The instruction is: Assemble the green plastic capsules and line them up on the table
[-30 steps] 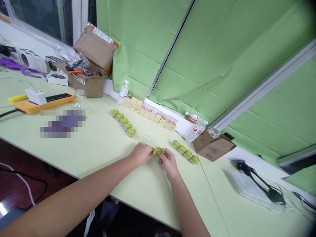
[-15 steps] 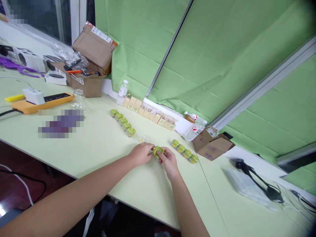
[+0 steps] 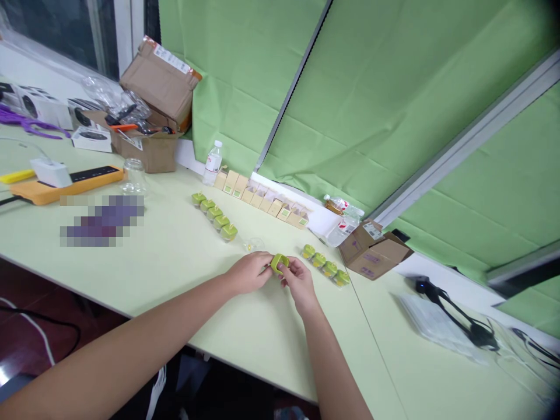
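Between both hands is a small green lid (image 3: 279, 262), held over the table with its hollow side partly showing. The fingertips of my left hand (image 3: 249, 273) pinch its left edge. My right hand (image 3: 300, 286) grips it from the right, thumb inside the hollow. Just behind my left hand lies a small clear plastic cup (image 3: 254, 244) with a bit of yellow in it. A row of green-lidded clear containers (image 3: 214, 215) stands to the left; another row of green-lidded containers (image 3: 325, 265) stands to the right.
Small tan cartons (image 3: 262, 199) line the wall beside an upright water bottle (image 3: 213, 164). Bottles (image 3: 343, 230) lie near a cardboard box (image 3: 374, 249) at right. On the left are an orange power strip (image 3: 65, 185), a glass jar (image 3: 133, 177) and an open carton (image 3: 153, 153).
The green lid has tilted in my fingers, so its hollow faces me at a different angle. Both hands stay in nearly the same place; the view has shifted slightly.
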Tool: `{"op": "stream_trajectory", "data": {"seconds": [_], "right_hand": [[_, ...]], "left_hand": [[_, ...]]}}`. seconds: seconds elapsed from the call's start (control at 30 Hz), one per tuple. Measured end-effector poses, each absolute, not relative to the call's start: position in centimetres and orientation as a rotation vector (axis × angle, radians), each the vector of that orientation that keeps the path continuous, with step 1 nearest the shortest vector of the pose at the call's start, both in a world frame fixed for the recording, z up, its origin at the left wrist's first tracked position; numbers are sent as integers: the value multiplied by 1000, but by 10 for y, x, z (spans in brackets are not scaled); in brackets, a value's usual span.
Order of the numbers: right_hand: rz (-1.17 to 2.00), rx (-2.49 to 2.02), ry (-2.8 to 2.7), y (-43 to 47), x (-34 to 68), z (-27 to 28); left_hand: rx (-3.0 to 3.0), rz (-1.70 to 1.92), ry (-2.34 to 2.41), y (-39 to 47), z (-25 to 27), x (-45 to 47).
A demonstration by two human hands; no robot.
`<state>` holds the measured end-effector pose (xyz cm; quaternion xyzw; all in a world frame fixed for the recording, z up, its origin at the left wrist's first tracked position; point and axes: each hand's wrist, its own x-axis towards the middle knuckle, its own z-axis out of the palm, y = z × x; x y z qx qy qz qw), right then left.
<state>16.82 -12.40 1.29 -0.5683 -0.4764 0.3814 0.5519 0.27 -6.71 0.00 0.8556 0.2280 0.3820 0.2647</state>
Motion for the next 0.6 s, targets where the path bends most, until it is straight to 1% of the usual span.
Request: {"op": "stream_trajectory", "data": {"seconds": [0.27,0.6], "right_hand": [[1062,-1438,-1062,-127,165,12],[1004,-1443,-1122,-127,164,13]], "left_hand": [[2396,978,659,-67,0,3],[2259,939,595,-71,5,-1]]}}
